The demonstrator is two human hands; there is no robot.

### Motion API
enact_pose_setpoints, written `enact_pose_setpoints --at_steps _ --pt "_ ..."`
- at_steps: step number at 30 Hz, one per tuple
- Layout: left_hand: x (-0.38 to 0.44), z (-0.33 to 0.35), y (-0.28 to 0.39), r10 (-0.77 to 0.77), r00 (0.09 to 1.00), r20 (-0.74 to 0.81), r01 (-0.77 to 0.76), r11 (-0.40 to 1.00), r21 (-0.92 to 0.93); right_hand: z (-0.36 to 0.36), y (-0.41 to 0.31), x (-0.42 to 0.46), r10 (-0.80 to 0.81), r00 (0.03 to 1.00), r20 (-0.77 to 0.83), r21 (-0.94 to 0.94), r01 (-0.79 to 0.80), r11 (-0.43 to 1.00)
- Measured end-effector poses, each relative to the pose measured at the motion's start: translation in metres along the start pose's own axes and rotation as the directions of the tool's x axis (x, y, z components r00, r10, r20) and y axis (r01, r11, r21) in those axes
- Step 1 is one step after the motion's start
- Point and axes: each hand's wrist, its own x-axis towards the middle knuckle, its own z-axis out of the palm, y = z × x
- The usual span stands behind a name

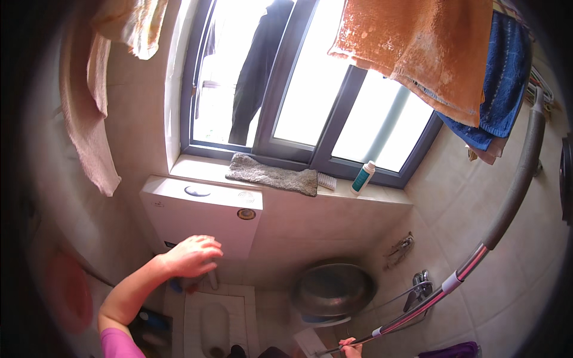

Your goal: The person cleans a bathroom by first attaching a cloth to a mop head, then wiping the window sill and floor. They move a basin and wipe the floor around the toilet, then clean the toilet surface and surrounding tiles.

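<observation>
My left hand (192, 256) is raised with bent fingers in front of the white toilet cistern (215, 219), holding nothing that shows; whether it touches the cistern cannot be told. At the bottom edge, my right hand (351, 347) grips the thin end of a long metal pole (474, 264). The pole rises to the upper right, where a grey foam sleeve (515, 192) covers it. Below my left hand lies a squat toilet (215, 322) in the floor. A large dark metal basin (335, 288) stands between my hands, farther off.
A grey cloth (273, 174), a brush (327, 181) and a bottle (363, 177) rest on the windowsill. Orange (421, 53) and blue towels (503, 85) hang at upper right, a pale towel (89, 129) at left. A tap (418, 286) juts from the right wall.
</observation>
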Motion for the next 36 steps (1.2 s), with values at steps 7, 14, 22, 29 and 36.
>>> enact_pose_setpoints --at_steps 7,14,22,29,36 --pt "0.120 -0.020 -0.045 0.041 0.999 0.012 -0.042 0.995 0.092 0.001 -0.030 -0.022 0.049 0.971 -0.233 0.051 -0.038 0.998" --pt "0.287 -0.008 -0.050 0.246 0.964 0.102 -0.259 0.777 0.573 -0.025 -0.011 -0.024 0.111 0.891 -0.440 0.096 -0.076 0.992" --pt "0.462 -0.018 -0.063 0.281 0.937 0.207 -0.302 0.354 0.885 0.007 -0.006 -0.003 0.142 0.847 -0.512 0.138 -0.082 0.987" --pt "0.512 -0.021 -0.097 0.414 0.878 0.241 -0.340 0.185 0.922 0.014 0.005 0.031 0.114 0.819 -0.562 0.120 -0.056 0.991" --pt "0.512 -0.013 -0.117 0.644 0.758 0.105 -0.354 0.271 0.895 0.032 0.005 0.074 -0.224 0.808 -0.545 0.096 0.326 0.941"
